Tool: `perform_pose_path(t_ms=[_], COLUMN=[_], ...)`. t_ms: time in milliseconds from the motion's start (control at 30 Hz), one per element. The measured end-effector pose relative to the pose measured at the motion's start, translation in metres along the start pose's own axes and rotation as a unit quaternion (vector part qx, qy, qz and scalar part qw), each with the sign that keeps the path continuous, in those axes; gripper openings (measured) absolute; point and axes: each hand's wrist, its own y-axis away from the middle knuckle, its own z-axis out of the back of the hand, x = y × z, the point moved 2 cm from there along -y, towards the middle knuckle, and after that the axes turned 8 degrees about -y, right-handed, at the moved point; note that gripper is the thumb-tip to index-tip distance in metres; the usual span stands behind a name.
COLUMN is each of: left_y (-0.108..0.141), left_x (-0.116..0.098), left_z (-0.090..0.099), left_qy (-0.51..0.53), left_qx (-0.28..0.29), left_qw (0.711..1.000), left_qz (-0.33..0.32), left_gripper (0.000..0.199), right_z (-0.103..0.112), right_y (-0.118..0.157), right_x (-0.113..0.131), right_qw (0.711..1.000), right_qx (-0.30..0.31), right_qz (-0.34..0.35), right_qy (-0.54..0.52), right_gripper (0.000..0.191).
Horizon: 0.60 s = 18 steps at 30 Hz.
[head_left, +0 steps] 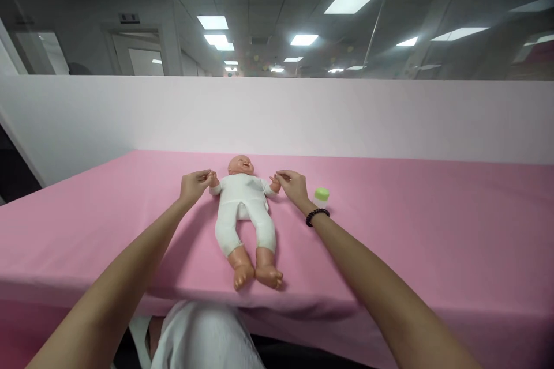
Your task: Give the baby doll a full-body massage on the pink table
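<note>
Pink cloth covers a long table and hangs over its near edge. Beyond the far edge stands a white partition, topped by a glass panel. Through the glass, rectangular ceiling lights shine over an office, with a doorway towards the far left. At the bottom of the view, a white trouser leg shows below the table edge.

A doll lies face up in the middle of the cloth, with its head towards the far side and its bare plastic feet towards the near edge. It wears a white romper, its mouth is open in a moulded smile, and its arms are spread out to either side.

Both of the person's bare arms reach forward from the near corners of the view. The left hand is at the doll's hand on the left of the scene, its fingers curled and pinched together around that small plastic hand. The right hand mirrors it on the other side, with its fingers closed on the doll's other hand. A black beaded bracelet circles the right wrist. Just beyond that hand, to the right, a lime-green cap sits on the cloth, not touching either hand.
</note>
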Motion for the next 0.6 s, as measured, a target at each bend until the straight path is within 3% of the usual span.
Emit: perform_pose_path(t_ms=[100,200,433,600], left_y=[-0.028,-0.051,-0.076,-0.079], left_x=[0.005,0.017,0.060,0.076], left_z=[-0.017,-0.042,-0.101,-0.106], left_qy=[-0.018,-0.102,-0.164,-0.158], left_qx=[-0.042,-0.004,0.051,0.067], left_qw=[0.994,0.983,0.973,0.976], left_qz=[0.099,0.151,0.154,0.131], left_gripper=[0.035,0.025,0.020,0.024], right_z=[-0.018,-0.039,-0.066,-0.064], right_y=[-0.031,-0.046,-0.045,-0.053], right_x=[-0.021,-0.045,-0.103,-0.127], right_qw=[0.991,0.981,0.969,0.963], right_qx=[-0.049,-0.048,0.041,0.047], right_qz=[-0.124,-0.187,-0.233,-0.236], right_qy=[-0.014,0.022,0.069,0.118], right_gripper=[0.017,0.018,0.036,0.025])
